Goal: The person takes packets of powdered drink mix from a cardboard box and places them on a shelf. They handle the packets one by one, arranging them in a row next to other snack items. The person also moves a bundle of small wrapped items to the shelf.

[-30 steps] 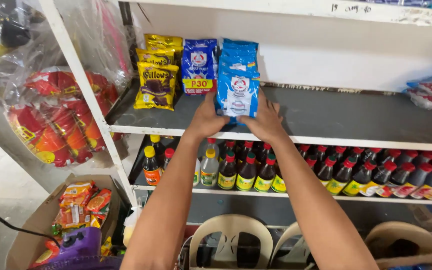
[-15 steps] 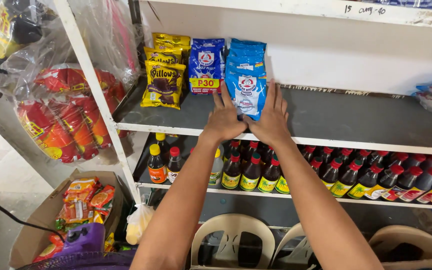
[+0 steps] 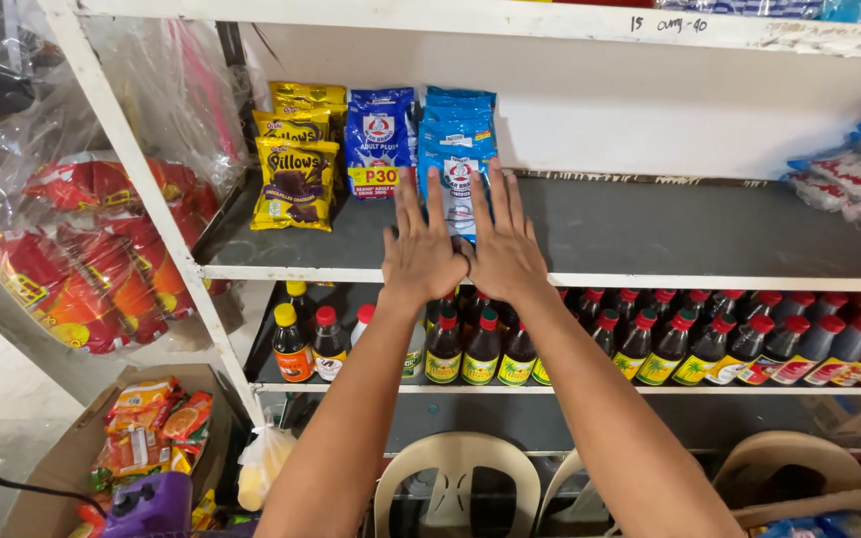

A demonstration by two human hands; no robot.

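Both hands, left [image 3: 421, 254] and right [image 3: 503, 254], flat against light-blue pouches [image 3: 455, 139] on shelf [image 3: 650, 234].

On the upper shelf [image 3: 650, 234], three rows of pouches are stood toward the left end: the snack packets [image 3: 293, 184] nearest the left edge, the milk pouch [image 3: 375, 139] beside them, and the stacked milk packs [image 3: 455, 149] to its right. Both hands, the left hand [image 3: 423, 254] and the right hand [image 3: 503, 254], are held side by side at the front edge, before the stacked milk packs. Bottles [image 3: 650, 344] are lined along the shelf below. Bagged packets [image 3: 849, 179] are lying at the right end.
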